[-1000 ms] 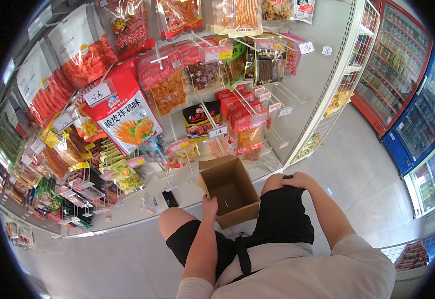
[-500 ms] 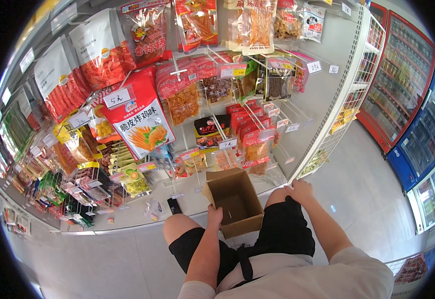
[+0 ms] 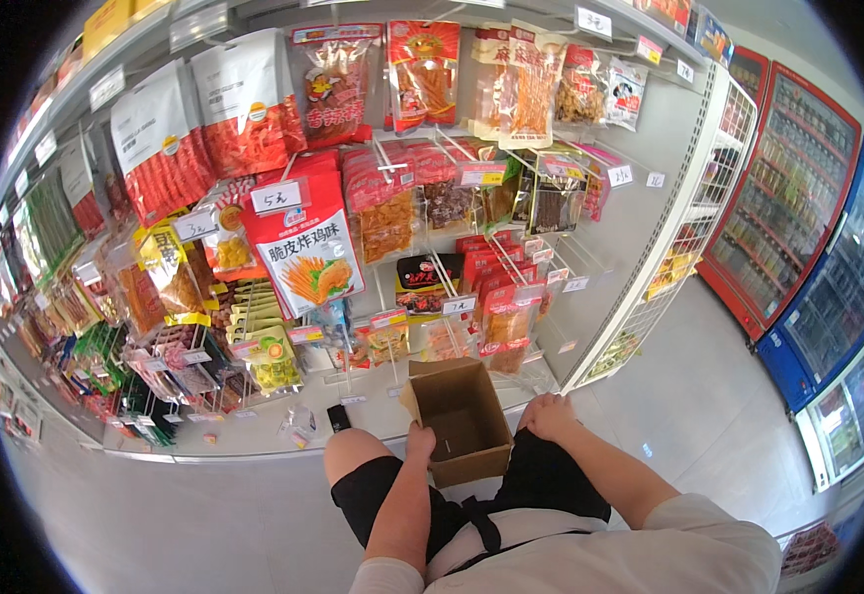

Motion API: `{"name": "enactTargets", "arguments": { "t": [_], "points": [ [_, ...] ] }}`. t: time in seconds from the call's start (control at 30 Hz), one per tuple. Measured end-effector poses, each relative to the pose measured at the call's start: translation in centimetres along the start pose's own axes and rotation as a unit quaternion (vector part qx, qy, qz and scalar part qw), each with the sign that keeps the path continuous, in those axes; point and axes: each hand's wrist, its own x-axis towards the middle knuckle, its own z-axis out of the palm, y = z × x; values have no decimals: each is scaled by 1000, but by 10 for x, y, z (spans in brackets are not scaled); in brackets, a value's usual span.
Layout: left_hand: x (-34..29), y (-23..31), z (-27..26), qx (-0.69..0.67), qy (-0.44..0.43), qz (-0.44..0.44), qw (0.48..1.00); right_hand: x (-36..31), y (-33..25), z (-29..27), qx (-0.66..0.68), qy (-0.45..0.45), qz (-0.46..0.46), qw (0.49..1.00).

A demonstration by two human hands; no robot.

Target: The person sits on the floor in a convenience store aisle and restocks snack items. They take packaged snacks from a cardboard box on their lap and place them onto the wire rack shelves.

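Note:
An open, bare cardboard box point(image 3: 467, 467) stands between my knees. Its flaps are raised on the far and left sides, and I see nothing inside but a small pale mark. My left hand point(image 3: 419, 442) grips the left wall of the box, its thumb over the edge. To the right of the box, my right hand point(image 3: 551, 417) rests on my right knee, holding nothing, fingers loosely bent. Just beyond the box hang bagged snacks: a red-and-clear packet point(image 3: 507, 332), a black packet point(image 3: 426, 287) and a large red-and-white bag point(image 3: 305, 243) on hooks.
A white shelf base point(image 3: 254, 436) runs along the front, with a black phone point(image 3: 338, 418) and a crumpled clear wrapper point(image 3: 298, 424) on it. A white wire rack point(image 3: 694, 228) closes off the right end. Farther right stand red point(image 3: 783, 188) and blue point(image 3: 828, 297) glass-door coolers.
My right hand has shifted left and down along my knee, closer to the box. My left hand stays on the box. The view has tilted up slightly, showing more upper shelf.

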Motion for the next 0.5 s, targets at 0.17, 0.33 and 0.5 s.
{"name": "enactTargets", "arguments": {
  "t": [0.17, 0.33, 0.5],
  "points": [
    [24, -31, -39, 53, 48, -11, 997, 1, -79, -42, -32, 38, -70, 996],
    [-11, 8, -46, -3, 44, -14, 999, -42, -138, 26, 432, 276, -13, 859],
    [-56, 49, -62, -10, 29, -15, 999, -68, -153, 60, 614, 79, 265, 739]
  ]
}}
